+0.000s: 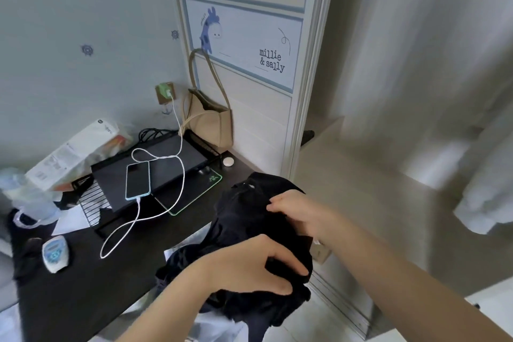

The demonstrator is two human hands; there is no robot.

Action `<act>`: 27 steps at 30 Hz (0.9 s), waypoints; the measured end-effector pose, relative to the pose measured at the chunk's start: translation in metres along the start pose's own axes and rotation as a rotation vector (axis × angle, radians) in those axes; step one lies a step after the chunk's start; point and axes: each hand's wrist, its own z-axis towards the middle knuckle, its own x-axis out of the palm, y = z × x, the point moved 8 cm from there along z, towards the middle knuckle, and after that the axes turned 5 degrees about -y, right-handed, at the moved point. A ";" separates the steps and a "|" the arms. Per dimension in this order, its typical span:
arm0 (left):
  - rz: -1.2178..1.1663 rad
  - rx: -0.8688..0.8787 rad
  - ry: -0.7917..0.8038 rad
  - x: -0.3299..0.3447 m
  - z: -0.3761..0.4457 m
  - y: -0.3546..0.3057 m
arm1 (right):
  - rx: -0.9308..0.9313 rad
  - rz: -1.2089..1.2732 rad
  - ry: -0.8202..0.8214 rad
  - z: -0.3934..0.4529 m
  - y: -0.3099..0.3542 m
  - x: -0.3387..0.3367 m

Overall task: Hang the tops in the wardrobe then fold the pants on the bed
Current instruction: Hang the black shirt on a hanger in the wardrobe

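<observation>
- Black garment (pixel 244 219): bunched in mid-air in front of the person, over the near right corner of the desk (pixel 83 291) and just before the wardrobe's sliding door (pixel 249 108). Whether it is a top or pants cannot be told from the crumpled cloth.
- Left hand (pixel 249 266): fingers and thumb curled round the lower fold of the garment, clamped on the cloth.
- Right hand (pixel 297 211): fingertips pinch the upper edge of the garment, near a small pale label at the neck or waistband.
- The hands are apart, the right one above and beyond the left, both on the same garment.
- Wardrobe interior, right of the door: pale shelves, blurred; a white garment (pixel 488 203) hangs at the right edge.
- Door: white slats with a blue-framed panel showing a giraffe drawing and the words "millie & sally".
- Beige bag (pixel 208 122): hangs by its strap against the door, at the back of the desk.
- Desk: a black stand (pixel 166 166) carries a phone (pixel 138 180) with a white charging cable (pixel 177 130) running to a green plug in the wall socket.
- Left part of the desk: a white box (pixel 72 153) and a small white-and-blue device (pixel 55 253).
</observation>
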 end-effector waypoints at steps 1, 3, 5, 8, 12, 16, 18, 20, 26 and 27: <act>-0.032 -0.030 0.009 -0.009 -0.004 0.008 | -0.024 0.098 -0.010 0.000 0.002 -0.004; -0.148 -0.121 -0.121 -0.039 -0.009 0.029 | -0.024 0.237 -0.065 -0.007 0.001 -0.021; -0.221 -0.254 -0.473 -0.083 -0.011 0.061 | -0.044 0.204 -0.127 -0.018 0.000 -0.041; 0.046 -0.317 -0.805 -0.119 -0.003 0.081 | -0.133 0.078 -0.119 -0.045 0.010 -0.058; 0.199 -0.154 -0.624 -0.103 0.059 0.064 | -0.248 0.097 -0.157 -0.082 0.023 -0.085; 0.273 -0.073 -0.455 -0.075 0.113 0.035 | -0.344 0.189 -0.257 -0.127 0.034 -0.131; 0.327 -0.051 -0.366 -0.058 0.133 0.019 | -0.385 0.226 -0.341 -0.149 0.040 -0.156; 0.421 -0.005 -0.327 -0.041 0.152 -0.004 | -0.404 0.243 -0.447 -0.171 0.043 -0.186; -0.154 0.119 -0.324 -0.052 0.165 -0.091 | -0.303 0.055 -0.886 -0.217 0.020 -0.294; -0.212 0.153 -0.308 -0.057 0.162 -0.111 | -0.246 0.009 -0.923 -0.220 0.014 -0.308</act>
